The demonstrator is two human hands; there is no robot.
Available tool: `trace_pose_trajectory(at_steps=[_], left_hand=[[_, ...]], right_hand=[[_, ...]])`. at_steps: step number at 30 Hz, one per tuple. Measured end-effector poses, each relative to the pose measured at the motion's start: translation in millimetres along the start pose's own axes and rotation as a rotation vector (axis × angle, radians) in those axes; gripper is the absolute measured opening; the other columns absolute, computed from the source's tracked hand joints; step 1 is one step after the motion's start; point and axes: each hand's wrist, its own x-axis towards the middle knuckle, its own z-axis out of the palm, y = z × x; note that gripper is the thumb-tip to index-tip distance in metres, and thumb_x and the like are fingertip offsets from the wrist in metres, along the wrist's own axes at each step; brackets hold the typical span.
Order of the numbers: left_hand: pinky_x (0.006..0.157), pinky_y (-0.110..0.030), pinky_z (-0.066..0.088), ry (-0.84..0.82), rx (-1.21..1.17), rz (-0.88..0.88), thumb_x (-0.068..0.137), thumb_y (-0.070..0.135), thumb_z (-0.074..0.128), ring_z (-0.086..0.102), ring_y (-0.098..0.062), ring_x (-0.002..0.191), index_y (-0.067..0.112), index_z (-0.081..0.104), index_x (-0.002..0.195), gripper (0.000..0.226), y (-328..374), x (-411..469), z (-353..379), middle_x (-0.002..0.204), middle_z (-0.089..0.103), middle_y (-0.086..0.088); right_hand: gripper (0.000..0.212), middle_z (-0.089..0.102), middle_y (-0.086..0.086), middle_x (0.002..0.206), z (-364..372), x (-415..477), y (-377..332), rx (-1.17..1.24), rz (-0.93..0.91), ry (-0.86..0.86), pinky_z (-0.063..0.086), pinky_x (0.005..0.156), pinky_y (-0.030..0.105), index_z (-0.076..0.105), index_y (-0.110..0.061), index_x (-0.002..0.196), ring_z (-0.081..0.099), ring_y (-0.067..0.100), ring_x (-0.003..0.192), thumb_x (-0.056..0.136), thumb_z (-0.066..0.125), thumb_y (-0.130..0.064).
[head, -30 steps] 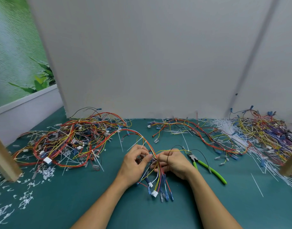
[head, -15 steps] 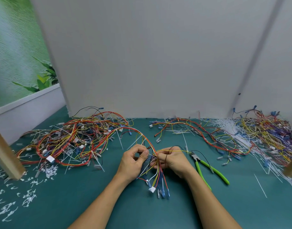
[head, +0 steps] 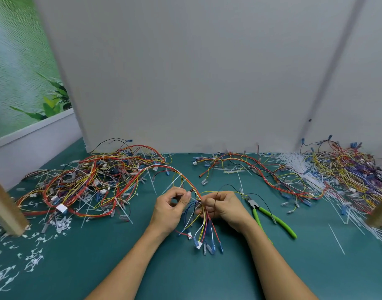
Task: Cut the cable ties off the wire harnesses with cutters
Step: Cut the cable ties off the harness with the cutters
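Wire harness [head: 204, 224] seemingly half-hidden by hands [head: 223, 205]

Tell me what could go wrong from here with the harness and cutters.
1. A black wire lies across the cutters; picking them up may snag it.
2. The wire harness that the left hand and right hand hold runs back into the left pile; pulling may drag that pile.
3. Its thin wires sit bunched, so a cut could nick one.
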Motion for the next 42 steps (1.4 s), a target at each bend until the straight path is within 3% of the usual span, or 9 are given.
trace_pose_trajectory(at_steps=[4,9,15,20,25,29,32,39,42], left_hand=[[0.075,-0.056,0.053,0.055,-0.01,-0.05,0.09,0.026,0.073,0.059,-0.016,0.071,0.016,0.072,0.079,0.015,-1,1,1,0.083,0.068,0.0],[0.07,-0.043,0.056,0.175,0.045,-0.065,0.091,0.029,0.072,0.06,-0.014,0.069,0.023,0.071,0.08,0.013,-7,4,1,0.08,0.069,0.005],[0.068,-0.01,0.044,0.266,0.124,-0.024,0.09,0.029,0.073,0.059,-0.008,0.075,0.03,0.069,0.078,0.013,-12,7,-1,0.083,0.067,0.003],[0.067,-0.007,0.041,0.332,0.181,0.018,0.089,0.022,0.074,0.054,-0.002,0.072,0.029,0.067,0.078,0.015,-9,7,-2,0.094,0.056,0.0],[0.075,-0.016,0.049,0.299,0.302,0.043,0.084,0.009,0.076,0.054,-0.007,0.099,0.026,0.064,0.102,0.027,-2,1,-2,0.119,0.044,0.001],[0.107,-0.026,0.037,0.292,0.518,0.253,0.084,0.012,0.077,0.04,-0.022,0.13,0.019,0.067,0.109,0.028,9,-1,-1,0.136,0.045,-0.005],[0.101,-0.044,0.044,0.204,0.516,0.416,0.096,0.015,0.061,0.047,-0.018,0.124,0.013,0.071,0.104,0.013,15,-3,3,0.124,0.06,0.001],[0.096,-0.026,0.048,-0.034,0.337,0.419,0.096,0.02,0.062,0.062,-0.008,0.107,0.011,0.072,0.103,0.016,12,-9,10,0.106,0.069,0.006],[0.087,-0.024,0.051,-0.007,0.288,0.408,0.095,0.016,0.064,0.065,-0.009,0.095,0.01,0.073,0.095,0.01,9,-7,10,0.096,0.068,0.006]], right_hand=[[0.023,0.077,0.02,0.104,-8,1,-3,0.089,-0.033,0.027,0.061,0.063,0.034,0.072,0.003,0.105,0.077,0.034,0.086,0.103,0.05,-0.003],[0.047,0.074,0.018,0.118,-15,3,-4,0.161,-0.101,-0.022,0.061,0.073,0.036,0.067,0.002,0.12,0.073,0.033,0.107,0.087,0.037,0.017],[0.052,0.07,0.018,0.129,-19,2,-6,0.31,-0.165,-0.079,0.059,0.077,0.034,0.059,-0.003,0.133,0.07,0.035,0.114,0.083,0.065,-0.014],[0.044,0.078,0.008,0.105,-17,6,-12,0.347,-0.142,0.234,0.057,0.058,0.028,0.064,-0.008,0.122,0.077,0.03,0.095,0.097,0.064,-0.045],[0.022,0.078,0.006,0.086,-12,4,-8,0.12,-0.264,0.362,0.052,0.051,0.024,0.067,-0.007,0.102,0.078,0.025,0.082,0.105,0.057,-0.026],[0.018,0.077,0.001,0.079,0,1,-5,-0.267,-0.402,0.273,0.053,0.058,0.024,0.069,-0.012,0.089,0.075,0.014,0.077,0.104,0.059,-0.015],[0.023,0.073,-0.011,0.074,10,-2,-2,-0.59,-0.484,0.203,0.049,0.062,0.017,0.07,-0.025,0.081,0.065,0.001,0.065,0.101,0.064,-0.017],[0.019,0.049,-0.019,0.057,20,-3,7,-0.915,-0.576,0.02,0.032,0.057,0.012,0.061,-0.019,0.075,0.048,-0.003,0.055,0.089,0.058,-0.006],[0.014,0.059,-0.004,0.064,17,-1,8,-0.932,-0.568,-0.009,0.037,0.061,0.021,0.067,-0.014,0.079,0.05,0.008,0.06,0.091,0.059,-0.012]])
